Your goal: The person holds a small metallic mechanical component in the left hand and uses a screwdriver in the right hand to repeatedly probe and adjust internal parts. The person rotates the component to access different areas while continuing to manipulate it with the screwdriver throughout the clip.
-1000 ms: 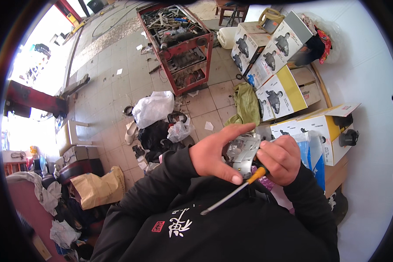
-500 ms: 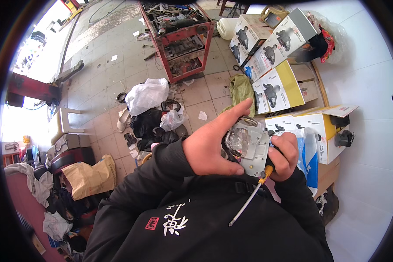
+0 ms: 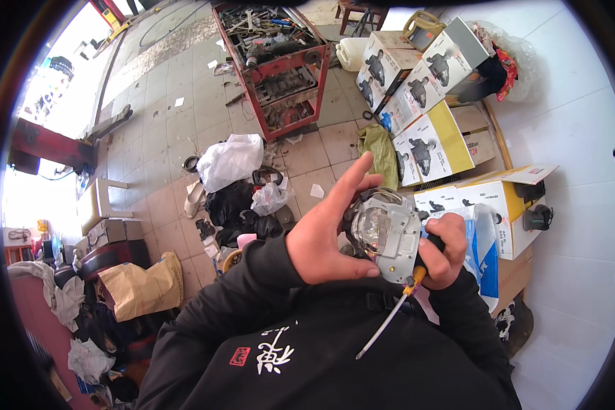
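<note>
A headlight projector lens (image 3: 374,231) with a clear round front and a grey metal bracket (image 3: 399,240) is held before my chest. My left hand (image 3: 329,236) cups its left side, thumb at the lower edge and index finger raised; the other fingers are partly hidden behind it. Against the bracket's right side, my right hand (image 3: 445,251) is curled round the yellow-and-black handle of a screwdriver (image 3: 384,324). Its metal shaft slants down to the left, with the tip over my dark top, away from the lens.
Printed cartons (image 3: 420,147) stand along the white wall at right, beside a green sack (image 3: 378,148). Ahead is a red tool cart (image 3: 280,89) full of tools. White plastic bags (image 3: 231,161) and dark items lie on the tiles. A brown paper bag (image 3: 143,283) sits at left.
The lens and bracket have tilted slightly and both hands sit a little lower. My left index finger has shifted left. The screwdriver stays in my right hand, its tip slightly lower.
</note>
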{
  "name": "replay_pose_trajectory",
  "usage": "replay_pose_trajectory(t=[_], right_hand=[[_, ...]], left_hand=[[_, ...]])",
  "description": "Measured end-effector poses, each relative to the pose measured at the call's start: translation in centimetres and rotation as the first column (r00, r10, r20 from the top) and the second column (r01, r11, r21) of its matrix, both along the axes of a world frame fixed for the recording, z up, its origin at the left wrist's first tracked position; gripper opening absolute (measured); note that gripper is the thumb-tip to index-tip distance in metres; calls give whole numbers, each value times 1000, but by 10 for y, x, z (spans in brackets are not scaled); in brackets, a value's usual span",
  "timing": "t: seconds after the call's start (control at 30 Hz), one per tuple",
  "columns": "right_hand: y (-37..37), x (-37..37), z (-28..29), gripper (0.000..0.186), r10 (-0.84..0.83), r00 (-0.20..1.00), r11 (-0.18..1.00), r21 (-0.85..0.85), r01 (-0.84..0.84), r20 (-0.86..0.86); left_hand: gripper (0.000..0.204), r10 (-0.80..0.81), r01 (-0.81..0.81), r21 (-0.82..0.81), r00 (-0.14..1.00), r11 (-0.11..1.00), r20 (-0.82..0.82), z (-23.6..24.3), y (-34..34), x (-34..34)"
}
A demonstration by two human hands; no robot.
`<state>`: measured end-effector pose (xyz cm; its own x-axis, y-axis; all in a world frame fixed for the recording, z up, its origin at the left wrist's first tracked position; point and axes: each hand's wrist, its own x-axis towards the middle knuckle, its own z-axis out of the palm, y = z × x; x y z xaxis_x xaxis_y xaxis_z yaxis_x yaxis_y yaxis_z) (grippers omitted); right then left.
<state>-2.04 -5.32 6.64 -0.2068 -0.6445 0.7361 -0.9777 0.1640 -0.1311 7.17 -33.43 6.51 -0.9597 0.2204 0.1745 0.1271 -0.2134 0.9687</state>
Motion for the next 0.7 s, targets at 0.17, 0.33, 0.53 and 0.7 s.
replay_pose_trajectory(t=[0.17, 0.33, 0.53, 0.7], right_hand=[[-4, -2, 12, 52, 33, 999, 998, 60, -34, 20], [-21, -1, 22, 55, 34, 984, 985, 160, -62, 174], [-32, -1, 23, 63, 2, 884, 965, 232, -124, 467], [-23, 12, 23, 45, -78, 665, 996, 92, 14, 743]], left_hand=[[157, -72, 73, -53, 997, 996, 23, -4, -1, -2], [157, -151, 158, -226, 987, 961, 47, -22, 1, 0], [131, -333, 206, 386, 894, 899, 300, -58, 13, 12], [145, -385, 72, 661, 858, 747, 341, -72, 14, 31]])
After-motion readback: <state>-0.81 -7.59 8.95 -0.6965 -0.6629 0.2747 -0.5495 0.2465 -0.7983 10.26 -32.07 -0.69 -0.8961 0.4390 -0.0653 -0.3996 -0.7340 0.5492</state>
